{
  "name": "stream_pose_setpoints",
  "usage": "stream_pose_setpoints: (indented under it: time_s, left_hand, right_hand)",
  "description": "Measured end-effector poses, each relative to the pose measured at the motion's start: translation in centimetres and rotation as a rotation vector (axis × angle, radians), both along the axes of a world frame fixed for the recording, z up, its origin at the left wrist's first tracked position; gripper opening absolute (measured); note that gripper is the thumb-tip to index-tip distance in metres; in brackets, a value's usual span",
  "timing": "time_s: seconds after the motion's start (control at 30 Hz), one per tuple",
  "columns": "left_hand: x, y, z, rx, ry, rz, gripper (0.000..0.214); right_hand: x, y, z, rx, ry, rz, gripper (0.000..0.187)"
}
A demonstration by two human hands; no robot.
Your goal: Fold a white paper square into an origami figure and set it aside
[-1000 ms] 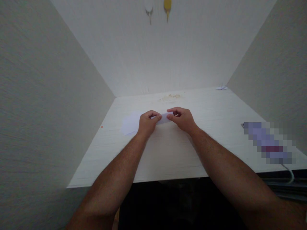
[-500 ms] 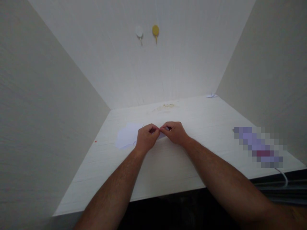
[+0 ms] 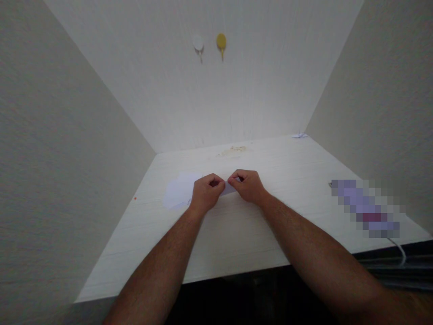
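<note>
My left hand and my right hand meet near the middle of a white table. Both are curled, with fingertips pinched on a small folded piece of pale paper that lies between them on the table; most of it is hidden under the fingers. Several loose pale sheets lie flat just left of my left hand, partly covered by it.
Walls close in the table at the left, back and right. Two round hooks, one white and one yellow, hang on the back wall. A small folded paper figure sits in the far right corner. A blurred object with a cable lies at the right.
My hands have closed together on the folded paper, which showed longer between them a second ago. The view tilted up, so the wall hooks sit lower in the picture.
</note>
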State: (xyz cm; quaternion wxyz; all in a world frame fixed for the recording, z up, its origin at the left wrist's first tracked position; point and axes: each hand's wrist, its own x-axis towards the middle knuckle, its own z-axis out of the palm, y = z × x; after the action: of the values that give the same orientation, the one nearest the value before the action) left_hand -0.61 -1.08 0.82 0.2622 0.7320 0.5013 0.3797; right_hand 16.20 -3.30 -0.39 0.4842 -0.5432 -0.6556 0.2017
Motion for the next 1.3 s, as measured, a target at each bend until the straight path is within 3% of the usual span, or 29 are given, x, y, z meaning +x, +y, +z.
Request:
stream_pose_setpoints:
  time_s: [0.63,0.8,0.87,0.93,1.0,1.07,1.2,1.3]
  left_hand:
    - [-1.2,1.3,-0.2,-0.067,-0.107,0.145,0.012]
    - [-1.7,2.4,-0.6,-0.096,-0.373,0.383,0.006]
    - [-1.5,2.4,-0.6,-0.147,-0.542,0.312,0.008]
    - [-0.9,2.0,-0.4,-0.247,-0.634,0.150,0.017]
    - [-0.2,1.4,-0.3,-0.320,-0.612,0.028,0.028]
    - [0.3,0.9,-0.2,-0.335,-0.556,-0.013,0.031]
    - [0.5,0.8,-0.3,-0.285,-0.488,0.046,0.023]
    - [0.2,1.1,-0.5,-0.282,-0.506,0.082,0.021]
  right_hand:
    - [1.7,0.7,0.1,-0.019,0.131,-0.086,0.017]
    - [3.5,1.7,-0.1,-0.030,0.341,-0.236,0.021]
    - [3.7,1.9,-0.2,-0.071,0.423,-0.201,0.021]
    - [3.3,1.7,-0.1,-0.101,0.436,-0.140,0.022]
    - [2.6,1.4,-0.1,-0.127,0.423,-0.106,0.024]
    - [2.1,1.1,-0.1,-0.155,0.405,-0.085,0.025]
    - [1.7,1.0,-0.3,-0.180,0.403,-0.045,0.026]
    - [1.7,1.1,-0.4,-0.185,0.515,0.037,0.024]
